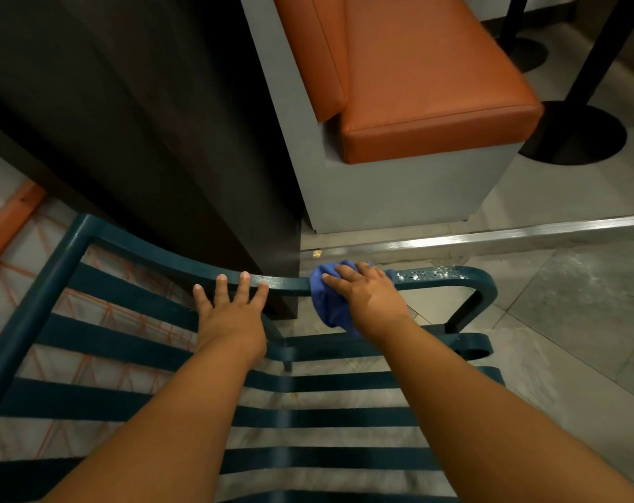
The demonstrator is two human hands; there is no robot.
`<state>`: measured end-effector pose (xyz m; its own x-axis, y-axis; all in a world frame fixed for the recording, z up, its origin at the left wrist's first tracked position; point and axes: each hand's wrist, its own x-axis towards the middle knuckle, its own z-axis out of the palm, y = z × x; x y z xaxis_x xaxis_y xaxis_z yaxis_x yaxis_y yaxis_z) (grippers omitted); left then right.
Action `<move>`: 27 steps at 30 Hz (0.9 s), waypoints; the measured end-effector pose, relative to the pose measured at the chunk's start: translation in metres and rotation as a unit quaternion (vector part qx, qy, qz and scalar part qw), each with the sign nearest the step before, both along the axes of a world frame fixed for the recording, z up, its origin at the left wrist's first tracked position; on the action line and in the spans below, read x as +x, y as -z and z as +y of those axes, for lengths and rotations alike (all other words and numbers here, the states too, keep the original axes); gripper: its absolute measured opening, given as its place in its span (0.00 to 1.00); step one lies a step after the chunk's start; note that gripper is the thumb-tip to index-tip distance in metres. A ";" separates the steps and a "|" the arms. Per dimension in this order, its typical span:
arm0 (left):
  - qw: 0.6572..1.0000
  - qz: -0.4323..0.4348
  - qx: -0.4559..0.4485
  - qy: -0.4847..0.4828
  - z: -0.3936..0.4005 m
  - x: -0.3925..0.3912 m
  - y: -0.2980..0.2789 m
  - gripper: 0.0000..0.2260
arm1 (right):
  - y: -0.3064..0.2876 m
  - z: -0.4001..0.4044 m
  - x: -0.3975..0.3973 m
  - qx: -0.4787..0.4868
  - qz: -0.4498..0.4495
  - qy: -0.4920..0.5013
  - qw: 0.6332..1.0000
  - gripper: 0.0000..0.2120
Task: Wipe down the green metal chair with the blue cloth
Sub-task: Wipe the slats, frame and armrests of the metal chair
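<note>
The green metal chair [134, 295] fills the lower half of the view, its slatted seat under my arms and its armrest running left to right across the middle. My left hand [232, 306] rests flat on the armrest with straight, spread fingers. My right hand [366, 295] presses the bunched blue cloth [326, 303] onto the armrest just right of the left hand, fingers curved over it. To the right of the cloth the armrest end [449, 275] carries pale specks.
A dark wooden panel [144, 121] stands just behind the armrest. An orange cushioned bench [428, 85] on a grey base sits beyond it. Black table bases [576, 136] stand at the far right. A metal floor strip [489, 237] crosses the tiled floor.
</note>
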<state>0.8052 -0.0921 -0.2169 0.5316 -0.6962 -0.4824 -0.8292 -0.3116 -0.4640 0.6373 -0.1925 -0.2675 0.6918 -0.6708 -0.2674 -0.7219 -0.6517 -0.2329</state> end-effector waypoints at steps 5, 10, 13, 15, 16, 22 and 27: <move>1.000 0.002 0.007 0.000 -0.001 0.000 0.000 0.45 | 0.010 0.000 -0.027 -0.036 -0.008 0.085 0.996 0.42; 1.000 -0.001 0.001 -0.008 -0.002 -0.003 0.003 0.45 | 0.012 0.006 -0.008 -0.022 -0.016 0.081 0.996 0.43; 1.000 -0.003 0.000 -0.008 -0.001 -0.003 0.004 0.45 | 0.010 -0.002 -0.037 -0.011 -0.033 0.042 0.999 0.38; 1.000 -0.005 -0.002 -0.006 -0.001 -0.003 0.005 0.45 | 0.011 -0.007 -0.053 -0.020 -0.037 0.051 0.998 0.38; 1.000 -0.006 0.000 -0.005 -0.001 -0.003 0.005 0.45 | 0.012 -0.007 -0.053 -0.030 -0.033 0.065 0.997 0.40; 1.000 -0.010 0.018 -0.007 -0.006 -0.010 0.002 0.44 | 0.008 0.001 -0.018 -0.009 0.004 0.082 0.997 0.45; 0.999 0.032 -0.027 0.000 -0.015 -0.027 0.005 0.42 | -0.001 -0.005 -0.035 -0.007 -0.011 0.032 0.999 0.43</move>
